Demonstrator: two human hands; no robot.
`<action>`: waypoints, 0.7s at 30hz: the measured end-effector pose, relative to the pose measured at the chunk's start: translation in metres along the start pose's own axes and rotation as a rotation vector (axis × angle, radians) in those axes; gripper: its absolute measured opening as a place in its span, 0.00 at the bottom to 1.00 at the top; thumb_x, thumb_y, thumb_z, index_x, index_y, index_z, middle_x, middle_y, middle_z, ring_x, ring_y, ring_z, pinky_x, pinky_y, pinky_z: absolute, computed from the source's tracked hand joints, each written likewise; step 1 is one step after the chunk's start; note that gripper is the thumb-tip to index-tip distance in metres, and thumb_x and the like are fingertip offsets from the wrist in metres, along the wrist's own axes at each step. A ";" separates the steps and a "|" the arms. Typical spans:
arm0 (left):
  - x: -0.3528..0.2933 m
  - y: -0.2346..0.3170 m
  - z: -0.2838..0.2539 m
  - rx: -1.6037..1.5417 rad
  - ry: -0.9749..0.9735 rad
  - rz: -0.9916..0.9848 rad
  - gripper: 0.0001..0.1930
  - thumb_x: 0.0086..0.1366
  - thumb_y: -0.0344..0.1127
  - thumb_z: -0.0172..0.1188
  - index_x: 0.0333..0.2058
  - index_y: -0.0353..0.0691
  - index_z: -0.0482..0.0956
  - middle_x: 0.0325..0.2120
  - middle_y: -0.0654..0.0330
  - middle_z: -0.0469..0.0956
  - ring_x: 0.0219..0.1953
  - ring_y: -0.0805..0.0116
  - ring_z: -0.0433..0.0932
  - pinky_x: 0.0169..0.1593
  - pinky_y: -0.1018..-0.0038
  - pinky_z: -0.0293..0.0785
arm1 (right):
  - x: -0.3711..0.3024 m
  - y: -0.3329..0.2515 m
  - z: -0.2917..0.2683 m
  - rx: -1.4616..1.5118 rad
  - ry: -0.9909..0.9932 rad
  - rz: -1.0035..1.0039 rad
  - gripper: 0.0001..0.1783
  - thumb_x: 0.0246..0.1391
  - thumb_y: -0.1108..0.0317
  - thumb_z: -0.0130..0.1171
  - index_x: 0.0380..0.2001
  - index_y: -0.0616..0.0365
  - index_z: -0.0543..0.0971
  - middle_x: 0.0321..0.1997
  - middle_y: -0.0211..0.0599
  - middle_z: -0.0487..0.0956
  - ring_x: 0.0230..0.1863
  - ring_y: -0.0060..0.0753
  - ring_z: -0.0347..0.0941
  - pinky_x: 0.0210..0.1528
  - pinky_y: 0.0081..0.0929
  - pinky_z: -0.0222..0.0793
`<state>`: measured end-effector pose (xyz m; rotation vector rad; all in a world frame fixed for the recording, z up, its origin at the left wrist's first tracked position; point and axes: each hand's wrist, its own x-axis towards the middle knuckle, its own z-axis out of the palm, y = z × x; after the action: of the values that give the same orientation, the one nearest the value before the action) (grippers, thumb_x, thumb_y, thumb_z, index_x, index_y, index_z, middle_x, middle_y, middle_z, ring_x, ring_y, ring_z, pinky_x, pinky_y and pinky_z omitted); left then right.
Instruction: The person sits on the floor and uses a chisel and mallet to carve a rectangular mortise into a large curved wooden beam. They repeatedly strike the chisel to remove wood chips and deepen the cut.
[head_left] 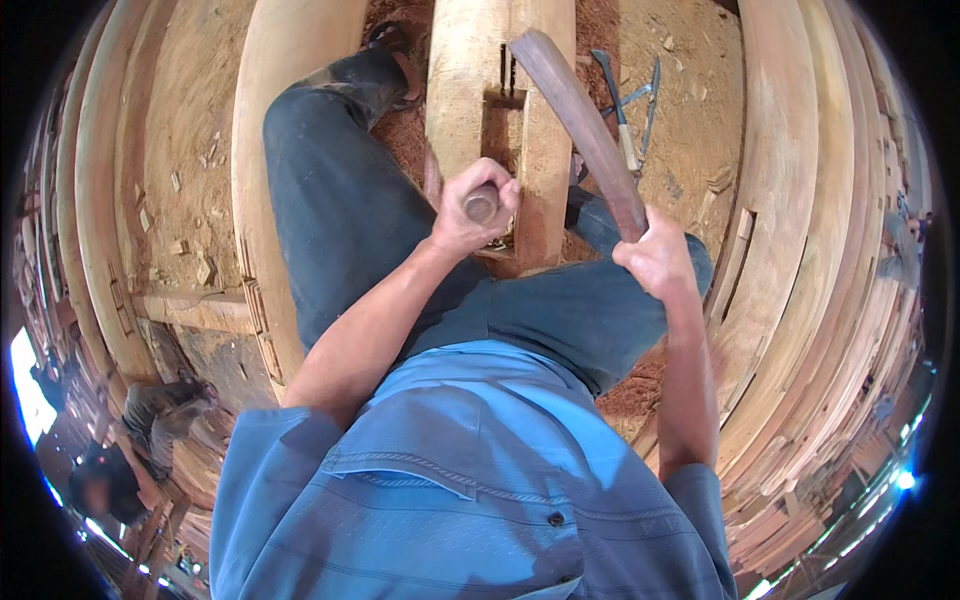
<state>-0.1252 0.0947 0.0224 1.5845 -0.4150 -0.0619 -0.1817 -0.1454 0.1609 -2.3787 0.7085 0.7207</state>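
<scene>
Chip-strewn floor (pixel 695 110) flanks the beam (pixel 458 110), left hand (pixel 460 222) clenched round a handle (pixel 481 204) at the slot (pixel 502 130) between its edges, right hand (pixel 657 258) round a wooden club (pixel 582 125) — seemingly chiselling, any next blow wanting aim.

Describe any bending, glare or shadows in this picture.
Head view: outer timbers bow near the rim; head view: a light glares at lower right; head view: shadows cross the blue shirt; the left hand and right hand look fairly clear.

- Gap between left hand (pixel 457 224) and wooden club (pixel 584 130), above the beam (pixel 460 90).
- Wooden club slants between that gap and the tools (pixel 627 145).
- Bent leg (pixel 325 180) stands left of the beam.
</scene>
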 end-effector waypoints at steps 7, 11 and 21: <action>0.042 -0.017 0.002 0.011 0.342 -0.231 0.10 0.65 0.26 0.63 0.27 0.38 0.71 0.22 0.63 0.78 0.25 0.78 0.76 0.30 0.77 0.76 | -0.030 0.041 0.004 0.129 0.069 -0.045 0.21 0.37 0.68 0.65 0.37 0.66 0.75 0.29 0.53 0.78 0.30 0.53 0.76 0.39 0.38 0.73; 0.116 -0.032 -0.001 0.131 0.419 -0.459 0.06 0.60 0.31 0.63 0.28 0.36 0.77 0.21 0.61 0.79 0.22 0.72 0.75 0.28 0.71 0.72 | -0.027 0.035 -0.009 0.208 0.112 -0.032 0.20 0.37 0.71 0.64 0.37 0.66 0.75 0.26 0.49 0.77 0.28 0.45 0.74 0.36 0.37 0.72; 0.141 -0.003 0.014 0.142 0.203 -0.362 0.08 0.56 0.33 0.62 0.27 0.34 0.75 0.18 0.57 0.77 0.24 0.68 0.79 0.32 0.65 0.76 | -0.020 -0.003 -0.023 0.270 0.161 -0.103 0.20 0.38 0.69 0.67 0.39 0.62 0.77 0.25 0.28 0.73 0.24 0.22 0.69 0.27 0.24 0.67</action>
<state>0.0026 0.0391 0.0487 1.7718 0.0297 -0.1494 -0.1861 -0.1515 0.1906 -2.2205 0.6953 0.3670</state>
